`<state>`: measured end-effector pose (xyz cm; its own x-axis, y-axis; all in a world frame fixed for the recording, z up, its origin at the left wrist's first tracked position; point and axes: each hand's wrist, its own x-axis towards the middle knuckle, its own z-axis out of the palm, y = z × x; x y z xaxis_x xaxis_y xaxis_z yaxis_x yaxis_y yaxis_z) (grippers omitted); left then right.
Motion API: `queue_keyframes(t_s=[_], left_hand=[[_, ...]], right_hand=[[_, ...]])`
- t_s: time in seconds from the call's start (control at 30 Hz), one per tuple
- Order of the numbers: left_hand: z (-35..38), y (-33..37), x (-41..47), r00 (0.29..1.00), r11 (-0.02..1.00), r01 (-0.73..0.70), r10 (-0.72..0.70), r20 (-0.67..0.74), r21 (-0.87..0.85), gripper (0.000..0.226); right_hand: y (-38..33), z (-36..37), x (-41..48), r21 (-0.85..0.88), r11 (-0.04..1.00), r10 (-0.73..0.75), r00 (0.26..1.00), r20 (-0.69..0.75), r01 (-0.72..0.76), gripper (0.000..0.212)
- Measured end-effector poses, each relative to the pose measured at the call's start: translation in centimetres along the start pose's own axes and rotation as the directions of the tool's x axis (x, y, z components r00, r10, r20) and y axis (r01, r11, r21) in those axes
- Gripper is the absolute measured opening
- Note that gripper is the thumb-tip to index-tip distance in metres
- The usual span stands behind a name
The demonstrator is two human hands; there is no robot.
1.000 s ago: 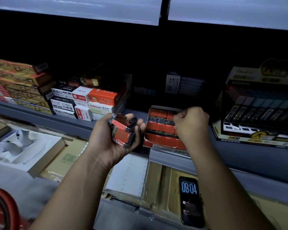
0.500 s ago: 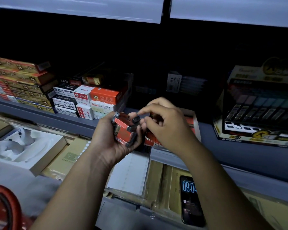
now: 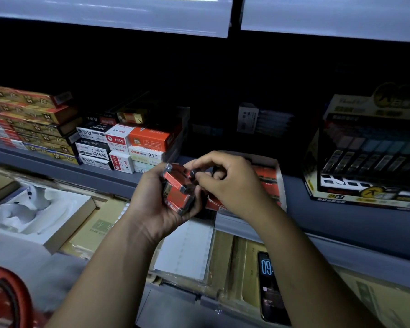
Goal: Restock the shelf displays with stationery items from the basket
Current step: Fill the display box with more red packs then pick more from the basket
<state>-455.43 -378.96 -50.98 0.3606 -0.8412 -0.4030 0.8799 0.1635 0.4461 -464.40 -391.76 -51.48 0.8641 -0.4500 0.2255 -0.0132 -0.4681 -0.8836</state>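
Bundle of small red packs (image 3: 175, 195) is gripped in L hand (image 3: 149, 214), fingers curled round it, just in front of the shelf (image 3: 92, 177) front edge. Its top is pinched by R hand (image 3: 234, 188) thumb & forefinger. Display box (image 3: 280, 185) w/ more red packs is set at the shelf's front edge, partly hidden by R hand. Red basket (image 3: 3, 297) is seen low at L.

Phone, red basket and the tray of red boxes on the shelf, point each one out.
phone (image 3: 269, 294), head view, dark screen under the clock digits
red basket (image 3: 12, 276), head view, curved rim
tray of red boxes (image 3: 281, 185), head view, white right wall
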Motion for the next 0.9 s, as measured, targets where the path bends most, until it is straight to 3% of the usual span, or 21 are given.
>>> queue_keyframes(t_s=[0.17,0.27,0.4,0.47,0.53,0.67,0.77,0.9], left_hand=[[-0.2,0.2,0.1,1.000,1.000,0.020,-0.020,-0.023,-0.011,0.036],[-0.3,0.3,0.3,1.000,1.000,-0.002,0.003,-0.028,0.014,0.051],[-0.4,0.2,0.4,1.000,1.000,0.017,-0.017,-0.023,-0.014,0.040],[-0.4,0.2,0.4,0.999,1.000,0.011,-0.011,-0.030,-0.020,0.044],[-0.5,0.2,0.5,1.000,1.000,0.010,-0.010,-0.029,-0.022,0.053],[-0.4,0.2,0.5,0.997,0.999,-0.014,0.011,-0.072,-0.039,0.048],[-0.2,0.1,0.5,0.992,0.997,-0.049,0.043,-0.116,-0.052,0.040],[0.1,0.0,0.4,0.987,0.997,-0.057,0.047,-0.152,-0.058,0.038]], right_hand=[[-0.3,0.2,0.3,-0.047,0.999,-0.018,1.000,0.024,0.019,0.022],[-0.4,0.1,0.5,-0.023,1.000,0.023,0.997,0.072,-0.021,0.028],[-0.1,0.6,0.6,-0.090,0.996,-0.011,1.000,0.004,0.011,0.027],[-0.1,0.7,0.7,-0.135,0.990,-0.049,0.998,-0.033,0.044,0.023],[-0.2,0.3,0.9,-0.088,0.995,-0.058,0.994,-0.098,0.050,0.020],[-0.2,-1.3,1.0,-0.050,0.998,-0.033,0.983,-0.180,0.024,0.019],[0.0,-2.8,0.7,0.014,0.999,0.034,0.974,-0.222,-0.032,0.021],[0.8,-5.4,0.5,-0.097,0.977,0.150,0.932,-0.330,-0.192,0.019]])
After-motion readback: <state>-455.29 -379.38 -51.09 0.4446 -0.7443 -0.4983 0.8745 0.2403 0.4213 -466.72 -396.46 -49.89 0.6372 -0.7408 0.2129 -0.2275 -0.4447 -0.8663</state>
